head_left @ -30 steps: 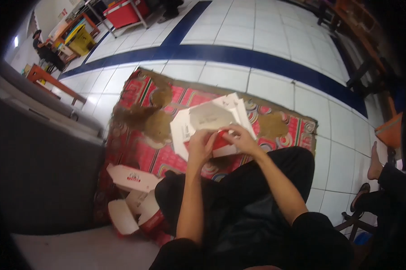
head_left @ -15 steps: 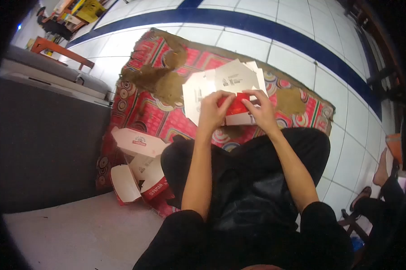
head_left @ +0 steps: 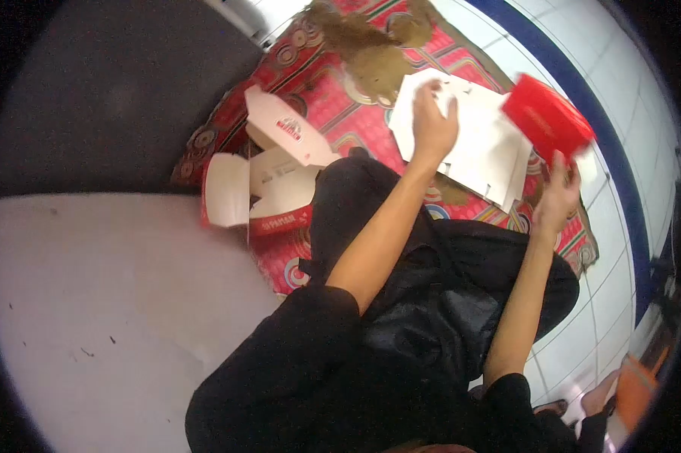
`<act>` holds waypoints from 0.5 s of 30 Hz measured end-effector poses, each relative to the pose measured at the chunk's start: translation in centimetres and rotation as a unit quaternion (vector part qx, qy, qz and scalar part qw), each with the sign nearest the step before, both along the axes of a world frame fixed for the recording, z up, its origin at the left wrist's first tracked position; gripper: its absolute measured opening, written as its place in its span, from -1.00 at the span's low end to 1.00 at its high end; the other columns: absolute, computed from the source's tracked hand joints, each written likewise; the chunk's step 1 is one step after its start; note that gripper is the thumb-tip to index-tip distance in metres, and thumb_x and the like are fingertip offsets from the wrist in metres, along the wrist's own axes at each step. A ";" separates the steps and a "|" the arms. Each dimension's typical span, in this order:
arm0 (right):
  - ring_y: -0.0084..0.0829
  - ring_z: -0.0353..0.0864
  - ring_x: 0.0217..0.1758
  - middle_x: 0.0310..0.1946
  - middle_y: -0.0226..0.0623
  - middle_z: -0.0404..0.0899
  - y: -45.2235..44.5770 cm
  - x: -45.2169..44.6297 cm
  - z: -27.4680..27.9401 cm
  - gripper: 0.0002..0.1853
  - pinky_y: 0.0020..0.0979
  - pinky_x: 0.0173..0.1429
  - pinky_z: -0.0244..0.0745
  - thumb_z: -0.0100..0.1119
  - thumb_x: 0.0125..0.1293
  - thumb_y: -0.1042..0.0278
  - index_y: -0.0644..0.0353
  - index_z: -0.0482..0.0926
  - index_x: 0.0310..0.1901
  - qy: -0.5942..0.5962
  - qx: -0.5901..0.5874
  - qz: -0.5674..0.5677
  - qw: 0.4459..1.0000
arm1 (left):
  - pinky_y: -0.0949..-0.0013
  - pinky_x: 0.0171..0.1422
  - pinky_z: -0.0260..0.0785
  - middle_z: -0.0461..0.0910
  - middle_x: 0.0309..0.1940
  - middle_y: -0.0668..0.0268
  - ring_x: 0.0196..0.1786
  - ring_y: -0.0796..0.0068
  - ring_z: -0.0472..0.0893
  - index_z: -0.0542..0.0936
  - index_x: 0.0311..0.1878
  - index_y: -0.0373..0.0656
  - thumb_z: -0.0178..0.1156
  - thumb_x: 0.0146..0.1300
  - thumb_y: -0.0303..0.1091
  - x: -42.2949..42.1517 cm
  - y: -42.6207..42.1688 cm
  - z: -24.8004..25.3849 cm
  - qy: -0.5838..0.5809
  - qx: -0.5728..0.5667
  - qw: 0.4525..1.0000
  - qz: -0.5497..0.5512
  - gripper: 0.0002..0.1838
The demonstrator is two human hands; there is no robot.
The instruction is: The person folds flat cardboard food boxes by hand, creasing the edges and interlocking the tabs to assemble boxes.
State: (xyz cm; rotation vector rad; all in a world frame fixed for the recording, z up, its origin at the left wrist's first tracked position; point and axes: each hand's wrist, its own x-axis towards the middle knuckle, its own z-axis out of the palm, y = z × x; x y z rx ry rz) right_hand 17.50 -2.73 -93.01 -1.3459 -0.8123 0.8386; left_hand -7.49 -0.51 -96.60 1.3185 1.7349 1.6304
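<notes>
My right hand grips the lower edge of a red box, lifted at the right above the mat's edge and slightly blurred. My left hand is over the left part of some flat white cardboard sheets, its fingers apart and nothing held in them. The sheets lie stacked on the red patterned mat in front of my crossed legs. On my left sits an open white and red carton with its flaps spread.
A dark grey panel stands at the upper left, beside a pale surface. Tiled floor with a blue stripe runs past the mat on the right. Another person's foot and an orange object are at the lower right.
My hands have moved apart. The red piece, earlier between both hands over the sheets, is now raised to the right in my right hand. The camera view has turned toward the left.
</notes>
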 end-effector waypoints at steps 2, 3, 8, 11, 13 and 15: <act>-0.30 0.72 0.21 0.27 -0.10 0.63 0.3 1.0 -0.3 -0.46 -0.20 0.34 0.71 0.35 0.60 0.27 0.42 0.43 0.40 0.108 0.051 0.018 0.993 | -0.05 0.47 0.42 0.60 0.21 -0.04 0.38 -0.13 0.55 0.46 0.47 -0.16 0.41 0.33 -0.32 1.0 -1.2 -2.2 0.087 -0.145 0.972 -0.161 -0.34; -0.30 0.72 0.21 0.27 -0.10 0.63 0.2 -0.1 0.6 -0.46 -0.20 0.34 0.71 0.35 0.60 0.27 0.42 0.43 0.40 0.105 0.052 0.024 0.993 | -0.07 0.45 0.44 0.61 0.21 0.00 0.38 -0.10 0.56 0.47 0.49 -0.09 0.45 0.28 -0.31 2.1 -2.6 -1.9 0.174 -0.176 0.939 -0.238 -0.30; -0.21 0.64 0.36 0.49 -0.05 0.44 -7.2 -7.4 5.6 -0.32 -0.15 0.44 0.63 0.40 0.49 0.41 0.33 0.36 0.55 0.036 0.110 0.300 0.947 | -0.13 0.43 0.48 0.61 0.29 0.05 0.41 -0.02 0.59 0.50 0.51 0.01 0.46 0.25 -0.26 7.5 -5.7 -4.9 0.387 -0.184 0.796 -0.427 -0.28; -0.14 0.57 0.48 0.68 -0.01 0.24 -8.4 -9.9 8.8 -0.09 -0.17 0.51 0.53 0.62 0.27 0.41 0.23 0.35 0.61 0.035 0.163 0.616 0.770 | -0.15 0.34 0.54 0.65 0.31 0.05 0.35 -0.07 0.65 0.58 0.41 0.02 0.44 0.29 -0.13 6.9 -3.9 -6.5 0.480 -0.264 0.750 -0.371 -0.38; -0.23 0.61 0.44 0.61 -0.06 0.36 -7.5 -9.6 7.6 -0.31 -0.22 0.50 0.53 0.54 0.34 0.46 0.22 0.53 0.49 0.068 0.116 0.644 0.753 | -0.16 0.31 0.55 0.66 0.32 0.06 0.33 -0.09 0.66 0.61 0.38 0.02 0.43 0.30 -0.09 6.0 -4.2 -8.5 0.524 -0.275 0.721 -0.362 -0.41; -0.39 0.66 0.35 0.41 -0.18 0.59 -7.4 -8.9 5.0 -0.51 -0.29 0.42 0.55 0.42 0.46 0.45 0.22 0.62 0.39 0.052 0.042 0.577 0.814 | -0.21 0.38 0.51 0.65 0.33 0.04 0.47 -0.07 0.57 0.67 0.38 0.17 0.33 0.37 -0.14 4.8 -5.9 -10.8 0.505 -0.010 0.831 -0.235 -0.49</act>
